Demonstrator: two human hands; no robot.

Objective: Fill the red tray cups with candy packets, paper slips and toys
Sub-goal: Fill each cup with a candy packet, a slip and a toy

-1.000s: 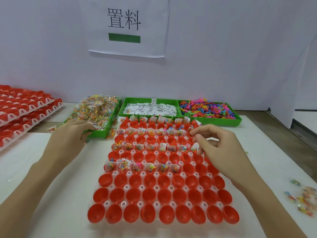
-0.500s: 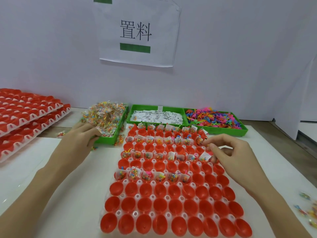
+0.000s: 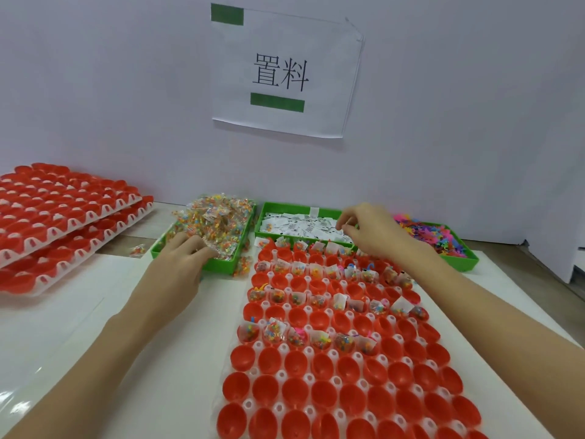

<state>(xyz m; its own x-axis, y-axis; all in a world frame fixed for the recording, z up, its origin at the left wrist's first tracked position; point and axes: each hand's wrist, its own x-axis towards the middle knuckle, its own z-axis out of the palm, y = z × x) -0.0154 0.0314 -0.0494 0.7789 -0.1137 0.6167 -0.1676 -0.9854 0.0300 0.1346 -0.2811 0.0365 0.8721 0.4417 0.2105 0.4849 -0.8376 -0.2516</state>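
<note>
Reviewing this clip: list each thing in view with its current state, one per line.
Red tray: far alternate rows filled, near rows empty.
Candy bin: heaped with packets.
Slip bin: holds white paper slips.
Toy bin: holds colourful toys.
Spare trays: stacked, empty.
Left hand: resting on candy packets.
Right hand: fingers curled over slips; grasp unclear.

White table point(image 3: 177, 359), red cup tray point(image 3: 335, 369), three green bins point(image 3: 221, 264), stacked red trays point(image 3: 63, 223)

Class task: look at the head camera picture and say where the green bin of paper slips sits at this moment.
The green bin of paper slips sits at the table's far edge, between the candy packet bin on its left and the toy bin on its right, just behind the red tray.
</note>
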